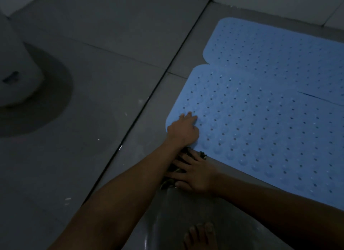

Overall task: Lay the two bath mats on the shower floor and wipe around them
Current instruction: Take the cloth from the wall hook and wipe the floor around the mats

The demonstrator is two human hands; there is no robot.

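Note:
Two light blue perforated bath mats lie flat on the grey shower floor (186,44). The far mat (279,50) reaches toward the white wall, and the near mat (260,130) overlaps its front edge. My left hand (183,128) presses down on the near mat's left corner, fingers on top of it. My right hand (193,173) lies just in front of that mat, fingers spread over a dark patterned cloth (178,167) pressed against the wet floor. Most of the cloth is hidden under the hand and my left forearm.
A dark drain channel (149,100) runs diagonally between the shower floor and the outer grey tiles (83,82). A white toilet base (16,69) stands at the left. White wall tiles (279,2) border the back. My bare foot (201,236) is at the bottom edge.

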